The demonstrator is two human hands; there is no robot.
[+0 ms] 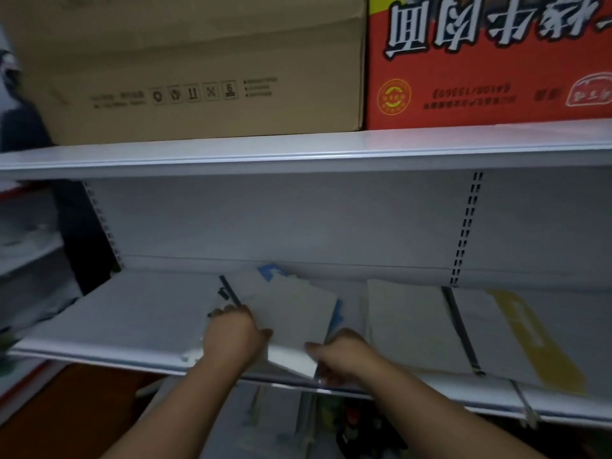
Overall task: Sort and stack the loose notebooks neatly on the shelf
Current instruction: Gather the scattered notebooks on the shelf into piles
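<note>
A loose pile of pale notebooks (299,313) lies askew in the middle of the white shelf (109,323), with blue covers showing at its back and right edges. My left hand (233,336) grips the pile's left side, thumb on top. My right hand (341,356) pinches the front right corner of the top notebook, which is lifted slightly over the shelf's front edge. A neater stack of pale notebooks (410,323) lies to the right. Further right rests a notebook with a yellow band (536,339).
A dark divider bar (462,329) separates the right stack from the yellow-banded notebook. The shelf above carries a brown cardboard box (198,64) and a red printed box (490,61). Goods sit blurred on the shelf below. Another shelving unit stands at the far left.
</note>
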